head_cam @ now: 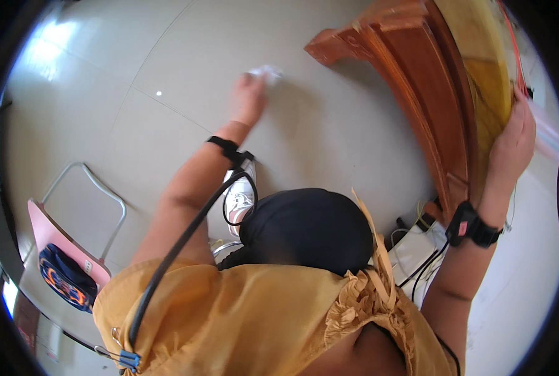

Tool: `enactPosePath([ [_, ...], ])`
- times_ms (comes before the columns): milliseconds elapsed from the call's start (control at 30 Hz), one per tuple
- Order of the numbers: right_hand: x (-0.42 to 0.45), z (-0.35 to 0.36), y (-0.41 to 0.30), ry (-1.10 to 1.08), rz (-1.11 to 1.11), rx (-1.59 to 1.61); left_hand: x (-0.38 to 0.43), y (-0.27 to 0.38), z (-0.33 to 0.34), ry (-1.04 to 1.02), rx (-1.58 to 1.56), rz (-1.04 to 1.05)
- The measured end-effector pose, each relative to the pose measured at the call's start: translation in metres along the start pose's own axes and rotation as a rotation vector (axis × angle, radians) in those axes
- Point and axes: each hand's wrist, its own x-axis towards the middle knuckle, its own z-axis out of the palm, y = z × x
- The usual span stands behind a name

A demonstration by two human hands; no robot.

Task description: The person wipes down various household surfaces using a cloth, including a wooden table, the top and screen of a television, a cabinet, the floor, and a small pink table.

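My left hand is stretched low over the tiled floor with its fingers closed on a crumpled white tissue or cloth; motion blur softens both. To the right stands a reddish-brown wooden cabinet with a carved foot and a yellowish top. Against the outer edge of that top rests my right hand. Its fingers lie close together along the edge and its thumb is hidden, so its grip cannot be judged.
A small white speck lies on the floor tiles. At left, a pink-backed chair carries a dark patterned pouch. Cables and a white box sit beside the cabinet's near end. A black cable runs along my left arm.
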Motion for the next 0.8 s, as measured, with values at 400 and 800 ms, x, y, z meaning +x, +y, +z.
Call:
enactPosePath([
  [400, -0.005, -0.016, 0.011, -0.083, 0.087, -0.112, -0.037, 0.107, 0.069, -0.695, 0.034, -0.033],
  [800, -0.020, -0.025, 0.026, 0.045, 0.047, -0.055, 0.064, 0.138, -0.105, -0.483, -0.519, -0.243],
])
